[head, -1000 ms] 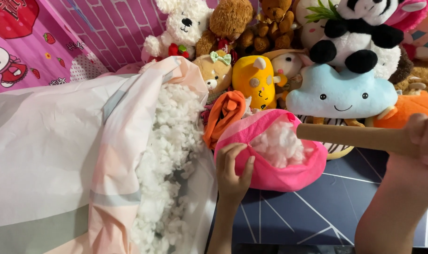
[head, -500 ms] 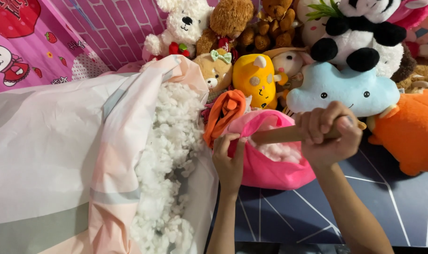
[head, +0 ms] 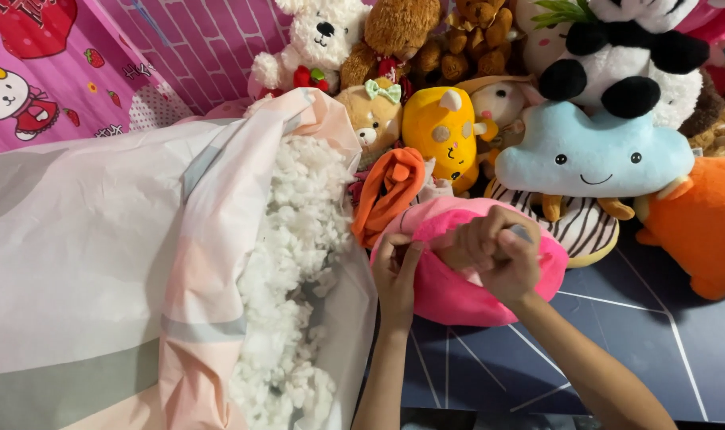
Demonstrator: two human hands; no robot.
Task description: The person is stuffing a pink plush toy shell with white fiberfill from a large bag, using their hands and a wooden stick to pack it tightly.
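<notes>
Presently: pink plush shell [head: 458,291], partly stuffed; left hand [head: 396,275] pinching its opening, right hand [head: 494,255] clenched, pressing inside; loose stuffing [head: 295,263] remains.

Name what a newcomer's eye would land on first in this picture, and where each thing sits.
At centre, the left hand and the right hand grip a pink plush toy. Left of them lies a big open sack spilling white stuffing. Behind, a pale blue cloud pillow smiles among piled soft toys.
</notes>
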